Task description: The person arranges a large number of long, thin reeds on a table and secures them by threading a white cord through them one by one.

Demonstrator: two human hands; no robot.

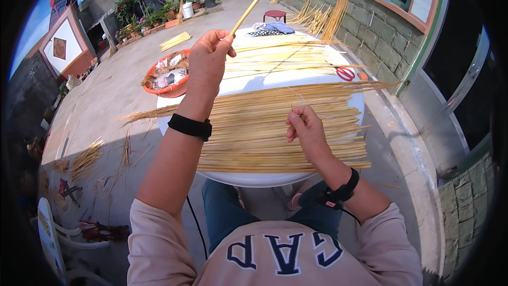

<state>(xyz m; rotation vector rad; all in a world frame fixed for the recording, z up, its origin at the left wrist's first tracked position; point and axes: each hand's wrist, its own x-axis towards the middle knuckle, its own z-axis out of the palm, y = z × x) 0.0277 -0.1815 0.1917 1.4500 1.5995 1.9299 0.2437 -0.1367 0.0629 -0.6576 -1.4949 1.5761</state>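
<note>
My left hand (212, 49) is raised over the table's left part, pinching the lower end of a pale plant stalk (258, 0) that slants up and to the right. Over the mat of stalks (254, 127) my right hand (303, 123) holds a thin needle (292, 107) upright between thumb and fingers. White thread (298, 94) lies loosely on the mat near that hand. The mat's stalks lie side by side across the white table (258, 180), some with feathery ends. Beyond it lie loose yellow stalks (278, 57) and red-handled scissors (345, 74).
An orange basin (170, 90) with bags and fibres stands at the table's left. Folded cloths (274, 28) lie at the far end, before a red stool (274, 14). Stalk bundles (335, 16) lean on the right wall. A white chair (49, 230) is at lower left.
</note>
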